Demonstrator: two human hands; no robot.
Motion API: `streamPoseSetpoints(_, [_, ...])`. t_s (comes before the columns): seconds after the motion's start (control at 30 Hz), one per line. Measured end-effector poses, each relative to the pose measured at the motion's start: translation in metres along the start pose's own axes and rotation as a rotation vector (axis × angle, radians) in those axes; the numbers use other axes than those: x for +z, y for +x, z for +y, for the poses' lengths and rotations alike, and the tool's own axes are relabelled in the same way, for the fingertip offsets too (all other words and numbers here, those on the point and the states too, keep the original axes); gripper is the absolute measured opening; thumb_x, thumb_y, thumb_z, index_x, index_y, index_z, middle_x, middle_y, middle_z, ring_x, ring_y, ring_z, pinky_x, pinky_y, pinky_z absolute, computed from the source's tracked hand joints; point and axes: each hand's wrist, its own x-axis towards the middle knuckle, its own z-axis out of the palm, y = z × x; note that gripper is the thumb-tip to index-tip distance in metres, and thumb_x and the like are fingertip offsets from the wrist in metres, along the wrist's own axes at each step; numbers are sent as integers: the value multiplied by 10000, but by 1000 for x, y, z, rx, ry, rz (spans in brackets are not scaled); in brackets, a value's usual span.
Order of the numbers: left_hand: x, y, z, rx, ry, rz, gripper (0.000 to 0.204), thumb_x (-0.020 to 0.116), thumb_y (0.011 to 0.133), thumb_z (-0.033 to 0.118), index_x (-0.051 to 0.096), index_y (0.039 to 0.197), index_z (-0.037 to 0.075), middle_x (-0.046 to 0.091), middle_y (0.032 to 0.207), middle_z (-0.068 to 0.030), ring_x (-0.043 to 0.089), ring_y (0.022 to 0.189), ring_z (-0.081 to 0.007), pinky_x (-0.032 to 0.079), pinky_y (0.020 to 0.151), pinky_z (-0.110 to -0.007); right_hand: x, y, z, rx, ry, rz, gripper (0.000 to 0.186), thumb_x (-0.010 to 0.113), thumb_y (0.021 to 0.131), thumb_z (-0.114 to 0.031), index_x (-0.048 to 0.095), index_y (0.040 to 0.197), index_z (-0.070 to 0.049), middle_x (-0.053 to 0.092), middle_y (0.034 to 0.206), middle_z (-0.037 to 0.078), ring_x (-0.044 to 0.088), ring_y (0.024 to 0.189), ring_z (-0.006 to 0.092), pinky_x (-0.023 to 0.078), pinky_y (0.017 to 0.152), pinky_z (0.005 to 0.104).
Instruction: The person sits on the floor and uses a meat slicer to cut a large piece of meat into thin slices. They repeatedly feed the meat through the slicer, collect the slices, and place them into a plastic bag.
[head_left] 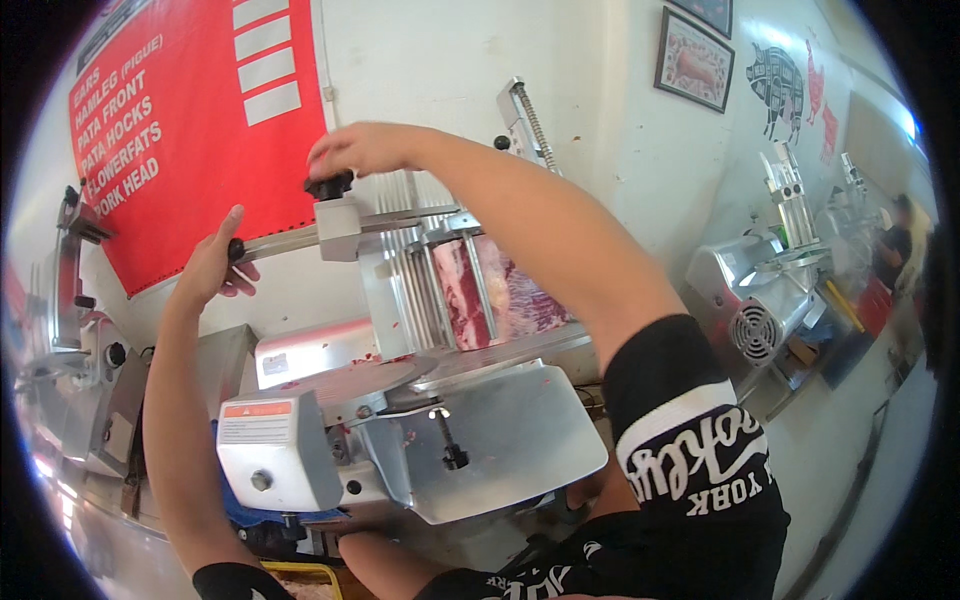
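Reference: the meat slicer (390, 376). Both hands are at the slicer's upper left section.

1. Left hand (210, 262): open, thumb raised and fingers spread; the black ball knob (236, 250) at the left end of the slicer's crossbar sits between them, at the palm. It is not clenched.
2. Right hand (372, 148): fingers bent loosely over the black star knob (330, 187) on top of the slicer's white block. Whether it grasps the knob cannot be told.
3. Meat (515, 290): red with pale fat, on the slicer, right of its ridged plate.
4. Labelling: 1 white label (258, 422) with an orange strip is on the slicer's front left housing; its print is too small to read. 1 red banner (190, 150) with white capital lettering hangs behind the slicer.
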Motion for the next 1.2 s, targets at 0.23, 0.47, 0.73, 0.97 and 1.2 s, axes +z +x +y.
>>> streamPoseSetpoints(0.23, [-1,-7,3,-11,23,-6,923,375,887,853,664,845,-23,706,748,-165,735,644,-266,572,559,-331,37,68,-37,535,-662,-274,277,678,834,-230,764,1081,-138,735,985,67,684,860,231,553,753,383])
streamPoseSetpoints(0.47, [6,-8,11,53,-15,36,896,434,886,828,666,794,-33,701,756,-170,737,707,-258,572,614,-342,54,97,-51,698,-1147,-348,348,598,836,-181,738,1139,-83,729,1112,135,698,973,303,547,817,429])
streamPoseSetpoints(0.73, [31,-101,-29,560,-35,395,472,497,1042,253,516,1443,5,422,1572,-168,369,1474,-263,267,1200,-391,-4,-84,-25,142,-224,78,863,708,903,-530,337,1565,-119,509,1487,170,495,1368,302,425,1102,421])
streamPoseSetpoints(0.97, [128,-367,-172,142,-1256,303,508,633,939,340,610,1233,-73,622,1254,-222,604,1115,-316,498,961,-462,117,-428,222,511,674,1014,333,550,1019,-307,546,1232,-50,635,1212,123,621,1129,212,508,964,375])
streamPoseSetpoints(1.2, [291,-267,-91,-139,-1034,-407,568,589,1005,435,551,1341,-20,631,1292,-150,625,1138,-267,482,965,-405,328,-526,281,1061,1065,635,319,570,1009,-299,565,1190,-37,643,1140,117,626,1049,210,513,909,373])
